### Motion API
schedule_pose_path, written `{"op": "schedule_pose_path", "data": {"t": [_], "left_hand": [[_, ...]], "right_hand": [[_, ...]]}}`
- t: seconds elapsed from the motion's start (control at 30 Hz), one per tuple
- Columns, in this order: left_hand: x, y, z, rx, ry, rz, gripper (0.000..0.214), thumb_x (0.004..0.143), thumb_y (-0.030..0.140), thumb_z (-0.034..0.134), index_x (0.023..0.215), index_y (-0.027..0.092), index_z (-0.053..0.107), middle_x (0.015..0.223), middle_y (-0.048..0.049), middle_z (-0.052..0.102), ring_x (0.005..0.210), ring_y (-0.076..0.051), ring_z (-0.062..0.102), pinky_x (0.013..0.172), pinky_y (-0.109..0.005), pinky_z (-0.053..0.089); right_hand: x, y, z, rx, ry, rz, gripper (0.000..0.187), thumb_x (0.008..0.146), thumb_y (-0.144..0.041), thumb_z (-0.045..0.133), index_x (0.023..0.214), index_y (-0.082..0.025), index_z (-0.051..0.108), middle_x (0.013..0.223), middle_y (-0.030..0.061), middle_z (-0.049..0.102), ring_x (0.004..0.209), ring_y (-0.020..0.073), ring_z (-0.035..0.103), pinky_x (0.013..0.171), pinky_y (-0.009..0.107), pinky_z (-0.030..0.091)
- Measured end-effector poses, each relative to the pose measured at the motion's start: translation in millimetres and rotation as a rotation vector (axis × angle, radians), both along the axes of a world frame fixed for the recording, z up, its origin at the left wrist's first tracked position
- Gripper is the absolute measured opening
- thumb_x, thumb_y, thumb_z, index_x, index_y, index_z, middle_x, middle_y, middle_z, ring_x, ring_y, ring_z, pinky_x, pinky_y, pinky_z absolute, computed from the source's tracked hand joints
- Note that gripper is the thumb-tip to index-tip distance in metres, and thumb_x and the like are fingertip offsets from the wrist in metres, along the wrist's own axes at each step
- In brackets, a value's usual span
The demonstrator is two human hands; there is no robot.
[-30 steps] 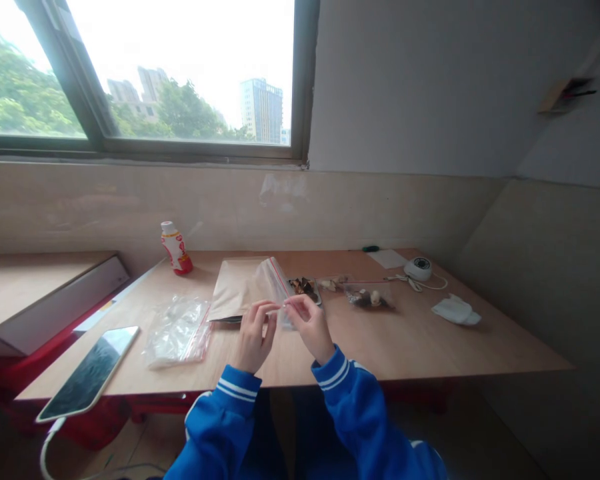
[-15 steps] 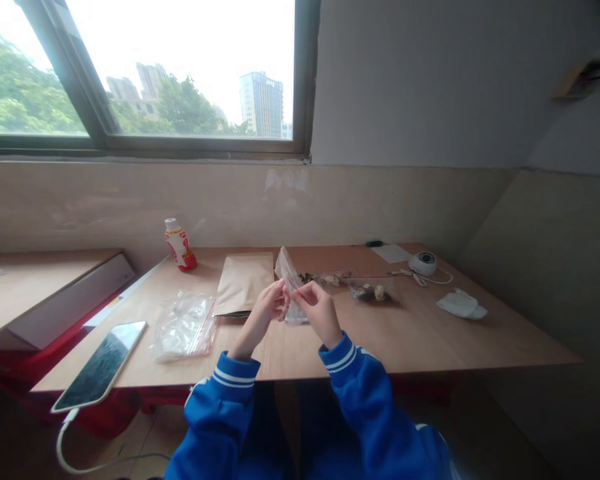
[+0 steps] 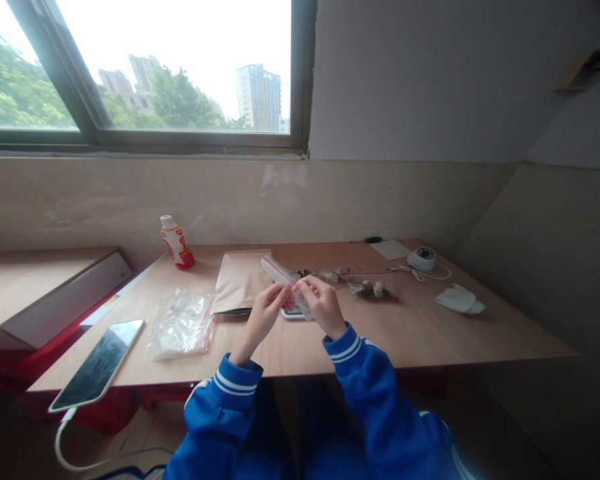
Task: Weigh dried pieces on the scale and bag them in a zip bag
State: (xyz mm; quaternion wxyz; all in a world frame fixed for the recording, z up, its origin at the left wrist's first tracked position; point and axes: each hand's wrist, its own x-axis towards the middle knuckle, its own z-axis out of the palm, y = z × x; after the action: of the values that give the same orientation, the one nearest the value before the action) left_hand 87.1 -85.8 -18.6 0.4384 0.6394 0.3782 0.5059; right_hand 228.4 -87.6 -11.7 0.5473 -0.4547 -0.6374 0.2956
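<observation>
Both my hands meet over the middle of the wooden table. My left hand and my right hand pinch the red-striped top of a small clear zip bag, which is lifted and tilted to the left. Behind it lies a brown paper envelope. Under my right hand a small flat device peeks out. To the right a filled clear bag with brown and white pieces lies on the table, and loose dried pieces lie behind my hands.
A pile of clear zip bags lies left of my hands. A phone on a cable overhangs the table's front left edge. A small red and white bottle stands at the back. A round white device, paper and crumpled tissue lie right.
My hands have drawn closer together on the small bag's top. The bag, first spread out and upright, now leans low to the left. The view has shifted slightly.
</observation>
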Motion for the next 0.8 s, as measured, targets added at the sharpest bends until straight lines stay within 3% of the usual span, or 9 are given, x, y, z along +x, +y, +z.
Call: {"op": "schedule_pose_path", "data": {"t": [0.27,0.5,0.6,0.7,0.8], "left_hand": [[8,0,-17.1,0.168,0.092,0.12,0.037,0.089,0.045,0.045,0.065,0.017,0.053,0.058,0.0016,0.051,0.056,-0.01,0.047,0.055,-0.022,0.038],[-11,13,-65.1,0.488,0.323,0.316,0.034,0.09,0.033,0.043,0.059,0.019,0.046,0.055,0.0016,0.045,0.053,-0.011,0.042,0.053,-0.024,0.033],[-17,18,-85.6,0.649,0.481,0.285,0.033,0.089,0.029,0.043,0.057,0.02,0.045,0.054,0.0005,0.045,0.052,-0.012,0.043,0.052,-0.025,0.033],[-21,19,-98.9,0.719,0.529,0.259,0.023,0.089,0.026,0.04,0.069,0.021,0.052,0.065,-0.0033,0.055,0.062,-0.015,0.052,0.058,-0.026,0.04],[-25,21,-105.1,0.753,0.46,0.412,0.012,0.087,0.026,0.044,0.086,0.02,0.054,0.083,-0.007,0.06,0.077,-0.018,0.057,0.069,-0.03,0.046]], "right_hand": [[2,9,0.4,-0.103,0.123,-0.056,0.025,0.077,-0.038,0.056,0.066,-0.017,0.066,0.065,0.004,0.067,0.058,0.0164,0.057,0.056,0.028,0.042],[32,29,-4.5,-0.028,0.217,-0.136,0.035,0.079,-0.049,0.056,0.081,-0.016,0.064,0.064,0.004,0.064,0.059,0.0167,0.058,0.051,0.026,0.044],[35,35,-7.0,-0.046,0.128,-0.082,0.032,0.079,-0.046,0.057,0.079,-0.016,0.065,0.061,0.003,0.063,0.055,0.0153,0.056,0.049,0.025,0.041],[29,38,-11.8,-0.078,0.014,-0.006,0.029,0.08,-0.043,0.056,0.08,-0.016,0.068,0.055,0.0001,0.059,0.051,0.013,0.052,0.047,0.023,0.039],[23,41,-18.5,-0.089,-0.039,0.015,0.029,0.08,-0.041,0.056,0.078,-0.016,0.069,0.051,-0.0016,0.055,0.05,0.0119,0.05,0.049,0.023,0.039]]}}
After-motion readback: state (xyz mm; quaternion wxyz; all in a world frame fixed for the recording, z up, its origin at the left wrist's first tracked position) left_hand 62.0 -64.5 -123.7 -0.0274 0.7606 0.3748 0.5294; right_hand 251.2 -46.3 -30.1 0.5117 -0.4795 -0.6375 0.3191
